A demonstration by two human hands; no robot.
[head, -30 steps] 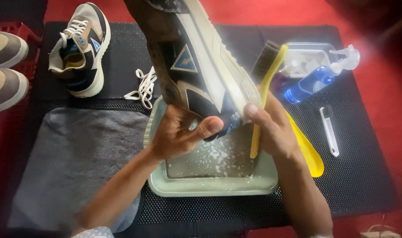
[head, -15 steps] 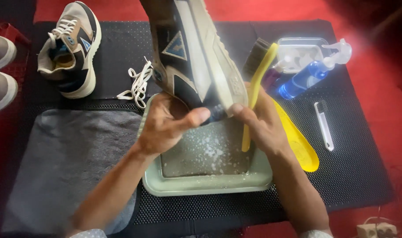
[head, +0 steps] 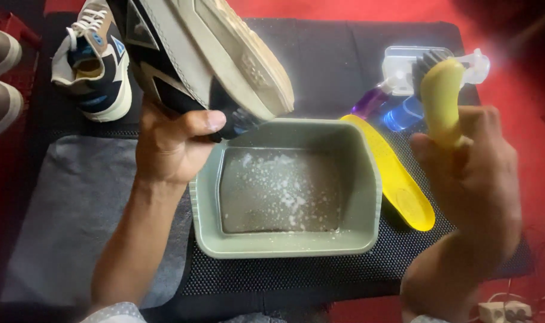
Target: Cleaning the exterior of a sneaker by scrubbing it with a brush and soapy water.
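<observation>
Gripping the dark upper of a sneaker (head: pixel 195 54), the left hand (head: pixel 171 143) has its thumb pressed across the shoe's side and its fingers curled out of sight behind it. The sneaker is held tilted, its pale worn sole turned up toward the camera and its lower end hanging over the near-left corner of the basin (head: pixel 362 191) — just beside the thumb.

The right hand (head: pixel 473 173) is closed around the yellow handle of a brush (head: pixel 441 98); the handle rises from the top of the fist, and dark bristles show at its far end. This hand is raised well apart from the sneaker, to the right of the basin.

The basin is grey-green and rectangular, and it holds shallow cloudy water with white foam specks. It sits directly below the left hand's grip.

Between the basin and the right hand lies a yellow insole (head: pixel 398 179), flat on the black textured mat (head: pixel 320 60).

Beyond the brush — partly hidden by it — lie a blue spray bottle (head: pixel 404 112) and a clear container (head: pixel 404 60).

A second sneaker (head: pixel 96 66) stands upright to the left of the held one. A grey cloth (head: pixel 69 209) lies under the left forearm.
</observation>
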